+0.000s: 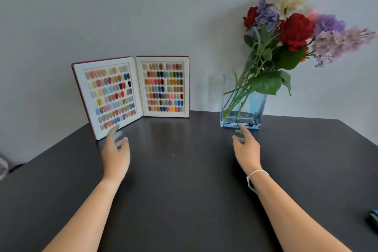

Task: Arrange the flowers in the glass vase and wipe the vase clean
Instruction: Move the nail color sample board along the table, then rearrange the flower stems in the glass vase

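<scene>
A rectangular blue-tinted glass vase stands at the back right of the dark table. In it lean several flowers, red, cream and purple, tilted to the right with their green stems in the glass. My right hand hovers just in front of the vase's base, fingers relaxed and holding nothing; a white band circles its wrist. My left hand is stretched out over the table to the left, fingers loosely spread and blurred, with nothing in it.
An open display book of coloured nail samples stands upright against the grey wall at the back left, just beyond my left hand. A dark blue object shows at the table's right edge. The table's back edge runs close behind the vase.
</scene>
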Tool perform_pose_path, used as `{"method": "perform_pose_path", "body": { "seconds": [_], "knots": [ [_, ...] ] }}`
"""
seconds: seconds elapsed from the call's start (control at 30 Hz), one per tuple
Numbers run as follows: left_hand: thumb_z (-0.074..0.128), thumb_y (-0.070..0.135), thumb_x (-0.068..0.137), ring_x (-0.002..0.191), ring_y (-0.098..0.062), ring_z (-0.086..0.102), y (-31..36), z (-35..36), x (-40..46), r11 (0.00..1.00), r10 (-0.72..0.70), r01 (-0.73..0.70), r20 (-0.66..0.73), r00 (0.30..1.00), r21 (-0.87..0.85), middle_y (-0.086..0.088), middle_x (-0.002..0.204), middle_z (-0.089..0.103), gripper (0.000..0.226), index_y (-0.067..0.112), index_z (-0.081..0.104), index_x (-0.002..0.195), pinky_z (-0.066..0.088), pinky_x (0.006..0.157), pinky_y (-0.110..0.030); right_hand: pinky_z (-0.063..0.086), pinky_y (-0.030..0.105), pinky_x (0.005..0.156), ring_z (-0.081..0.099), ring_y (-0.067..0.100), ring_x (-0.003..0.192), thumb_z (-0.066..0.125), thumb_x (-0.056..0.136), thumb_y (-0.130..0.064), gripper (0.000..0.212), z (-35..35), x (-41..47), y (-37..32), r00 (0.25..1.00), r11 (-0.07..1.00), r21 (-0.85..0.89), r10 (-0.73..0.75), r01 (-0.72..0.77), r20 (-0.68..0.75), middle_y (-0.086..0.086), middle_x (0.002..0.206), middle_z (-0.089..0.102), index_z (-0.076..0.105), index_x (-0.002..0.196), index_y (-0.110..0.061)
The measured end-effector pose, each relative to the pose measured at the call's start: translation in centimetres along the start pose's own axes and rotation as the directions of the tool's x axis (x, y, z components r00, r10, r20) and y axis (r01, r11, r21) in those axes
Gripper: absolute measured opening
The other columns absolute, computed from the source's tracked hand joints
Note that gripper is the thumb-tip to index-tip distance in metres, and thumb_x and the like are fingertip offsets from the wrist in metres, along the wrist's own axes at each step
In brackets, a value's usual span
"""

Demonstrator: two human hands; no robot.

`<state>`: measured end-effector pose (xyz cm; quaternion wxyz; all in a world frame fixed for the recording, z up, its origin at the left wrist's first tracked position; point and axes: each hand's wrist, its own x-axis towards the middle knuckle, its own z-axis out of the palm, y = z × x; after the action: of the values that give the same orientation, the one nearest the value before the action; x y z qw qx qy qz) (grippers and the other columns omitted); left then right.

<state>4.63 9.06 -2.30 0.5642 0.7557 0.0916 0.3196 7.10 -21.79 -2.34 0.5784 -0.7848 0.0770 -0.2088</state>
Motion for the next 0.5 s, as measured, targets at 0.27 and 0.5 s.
{"method": "perform_pose_path", "body": {
  "seconds": [0.27, 0.5],
  "knots": [
    [0.046, 0.017, 0.093, 0.111, -0.009, 0.048, 4.4, 5.9, -4.2, 0.996, 0.094, -0.089, 0.22, 0.971, -0.033, -0.002, 0.137, 0.049, 0.041, 0.029, 0.04, 0.132, 0.04, 0.085, -0.021, 0.038, 0.008, 0.061, 0.056, 0.009, 0.091, 0.048, 0.091, -0.013, 0.045, -5.6, -1.1, 0.2, 0.994, 0.996, 0.087, 0.01, 0.0, -0.112, 0.002, 0.124, 0.058, 0.042, 0.134, -0.023],
    [0.045, 0.022, 0.093, 0.122, -0.021, 0.048, 10.9, 12.2, -4.7, 0.973, 0.229, -0.218, 0.361, 0.904, -0.072, -0.001, 0.14, 0.046, 0.04, 0.027, 0.04, 0.132, 0.039, 0.094, -0.027, 0.042, 0.012, 0.071, 0.057, 0.013, 0.096, 0.049, 0.091, -0.012, 0.041, -9.9, 0.4, -1.1, 0.975, 0.986, 0.152, -0.035, 0.069, -0.218, 0.003, 0.121, 0.06, 0.046, 0.131, -0.021]
  ]
}}
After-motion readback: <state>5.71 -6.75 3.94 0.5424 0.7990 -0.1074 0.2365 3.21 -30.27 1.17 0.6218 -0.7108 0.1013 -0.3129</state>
